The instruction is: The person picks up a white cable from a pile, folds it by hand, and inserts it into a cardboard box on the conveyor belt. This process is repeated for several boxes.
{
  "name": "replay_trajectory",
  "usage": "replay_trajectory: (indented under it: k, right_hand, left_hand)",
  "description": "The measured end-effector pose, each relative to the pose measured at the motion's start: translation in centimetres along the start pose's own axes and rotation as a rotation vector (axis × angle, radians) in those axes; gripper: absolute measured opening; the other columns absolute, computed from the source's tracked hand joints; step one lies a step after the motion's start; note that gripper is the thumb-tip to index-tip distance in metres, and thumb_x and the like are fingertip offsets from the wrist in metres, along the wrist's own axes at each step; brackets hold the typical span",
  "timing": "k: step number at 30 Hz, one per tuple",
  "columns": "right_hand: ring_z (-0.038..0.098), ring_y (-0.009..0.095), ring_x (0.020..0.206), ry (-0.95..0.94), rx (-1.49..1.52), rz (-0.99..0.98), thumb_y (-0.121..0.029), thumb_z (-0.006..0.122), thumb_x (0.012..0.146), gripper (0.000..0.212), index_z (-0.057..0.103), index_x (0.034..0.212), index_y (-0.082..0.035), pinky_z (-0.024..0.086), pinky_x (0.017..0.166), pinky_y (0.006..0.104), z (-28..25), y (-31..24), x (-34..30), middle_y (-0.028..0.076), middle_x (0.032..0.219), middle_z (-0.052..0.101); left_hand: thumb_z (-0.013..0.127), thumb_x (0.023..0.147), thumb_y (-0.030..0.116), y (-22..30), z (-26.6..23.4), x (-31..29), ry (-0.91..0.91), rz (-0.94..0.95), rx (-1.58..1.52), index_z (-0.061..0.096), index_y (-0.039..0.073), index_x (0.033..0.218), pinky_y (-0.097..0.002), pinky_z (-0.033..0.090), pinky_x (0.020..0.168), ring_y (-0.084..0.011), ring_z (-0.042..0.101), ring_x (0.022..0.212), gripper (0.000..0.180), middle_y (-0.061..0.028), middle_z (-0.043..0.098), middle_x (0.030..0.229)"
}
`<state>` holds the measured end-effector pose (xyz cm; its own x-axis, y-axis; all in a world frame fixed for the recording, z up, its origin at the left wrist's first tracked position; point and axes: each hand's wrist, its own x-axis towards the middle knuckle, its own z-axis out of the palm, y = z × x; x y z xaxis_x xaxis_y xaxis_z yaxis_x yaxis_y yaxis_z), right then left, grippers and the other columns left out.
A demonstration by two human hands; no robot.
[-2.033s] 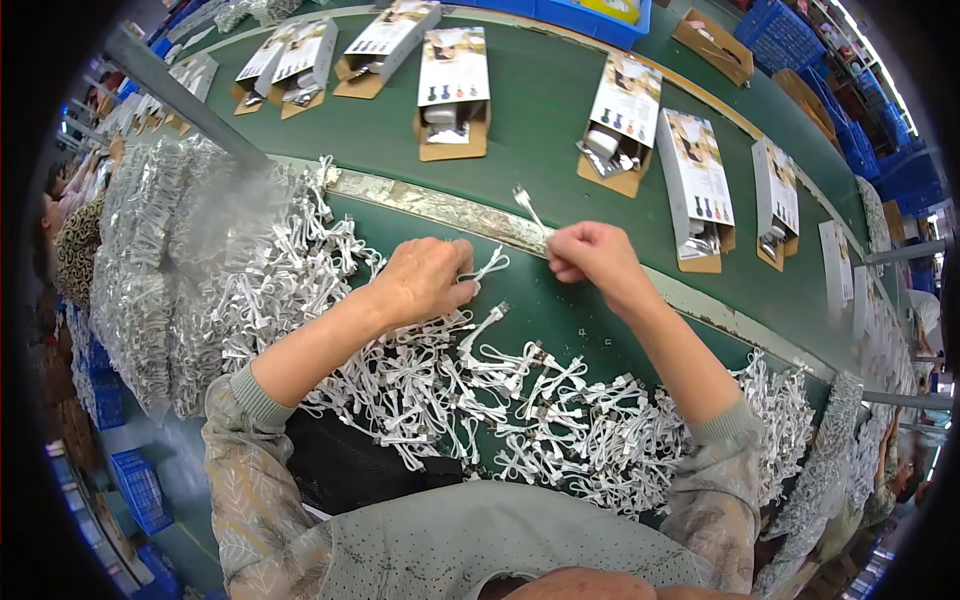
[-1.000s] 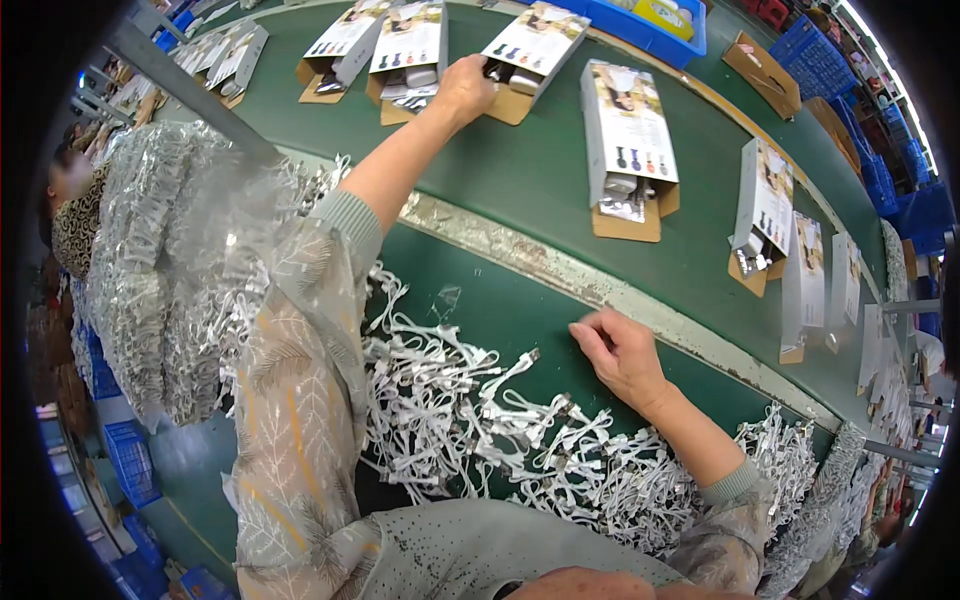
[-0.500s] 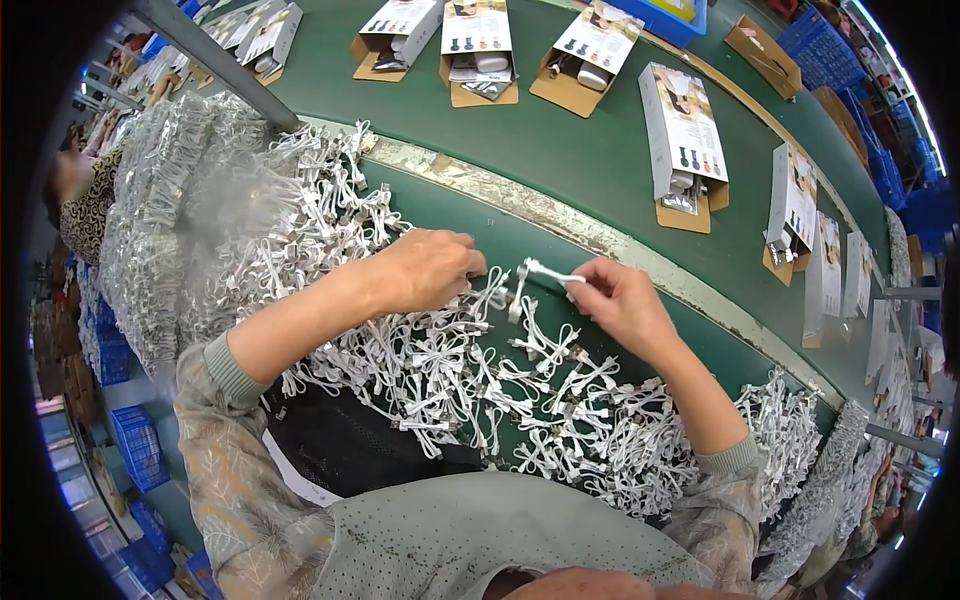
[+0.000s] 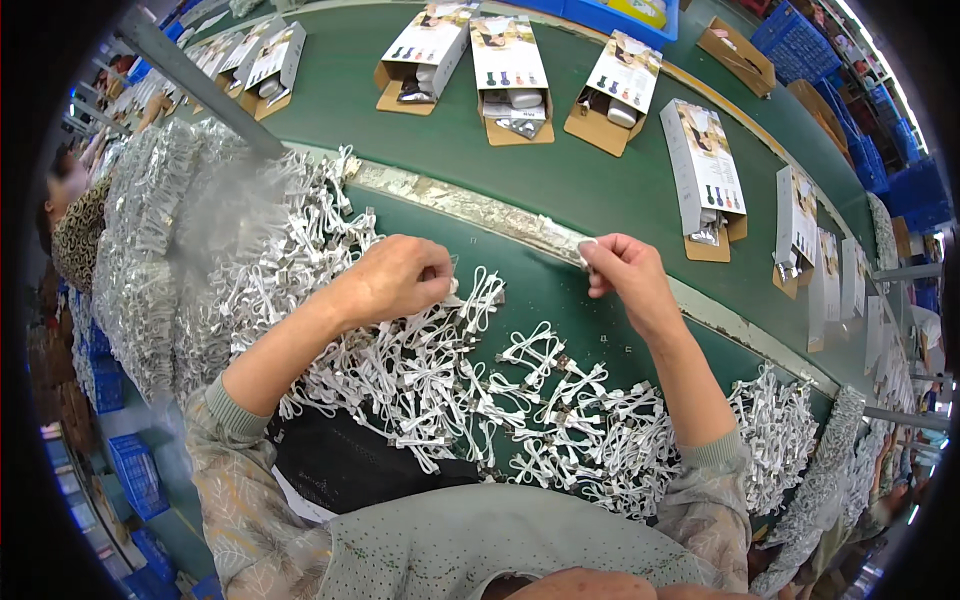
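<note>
Near the middle of the green bench, my left hand (image 4: pixel 405 277) is closed, its thumb and fingers curled together above the heap of short white USB cables (image 4: pixel 430 375). A bit of white shows at its fingertips, too little to name. Farther right, my right hand (image 4: pixel 630 278) is raised by the bench's worn edge strip. Its thumb and forefinger pinch a small white piece (image 4: pixel 586 250); the rest of it is hidden. Tied cables lie loose in front of both hands, and one bundled cable (image 4: pixel 483 297) lies just right of my left hand.
Beyond the worn strip (image 4: pixel 470 205), a green conveyor (image 4: pixel 400 145) carries several open white boxes (image 4: pixel 610 85) with cardboard flaps. Bagged cables (image 4: pixel 150 250) are stacked at left beside a metal post (image 4: pixel 200 80). A black cloth (image 4: pixel 350 445) lies before me. A blue bin (image 4: pixel 640 25) stands at the far side.
The white cable hanging from my right hand no longer shows; a small white piece is at its fingertips. My hands have moved farther apart. The boxes sit lower and mostly farther right in view.
</note>
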<state>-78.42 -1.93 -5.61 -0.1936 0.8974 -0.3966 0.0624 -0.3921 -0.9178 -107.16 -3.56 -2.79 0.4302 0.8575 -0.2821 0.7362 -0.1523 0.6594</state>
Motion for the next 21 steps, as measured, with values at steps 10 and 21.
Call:
replay_trajectory:
  k: [10,21]
  right_hand:
    - [0.058,0.012,0.064,0.278,0.298,-0.060,-0.015,0.063,0.087,0.018,0.060,0.089,0.003,0.055,0.060,0.0235,5.1,1.0,14.8,0.006,0.078,0.060]
    - [0.062,0.015,0.068,0.574,-0.026,-0.340,-0.012,0.060,0.087,0.028,0.054,0.106,0.007,0.053,0.060,0.0245,2.9,3.4,18.9,0.010,0.082,0.061]
  left_hand:
    - [0.056,0.085,0.003,-4.7,-3.1,4.5,0.486,0.160,-0.014,0.053,-0.002,0.091,-0.0288,0.050,0.061,-0.0164,0.063,0.066,0.009,-0.0107,0.062,0.073]
    - [0.054,0.081,0.003,-12.0,-4.5,18.6,0.691,0.373,0.684,0.049,0.004,0.092,-0.0410,0.050,0.062,-0.0322,0.061,0.074,0.012,-0.0137,0.059,0.082]
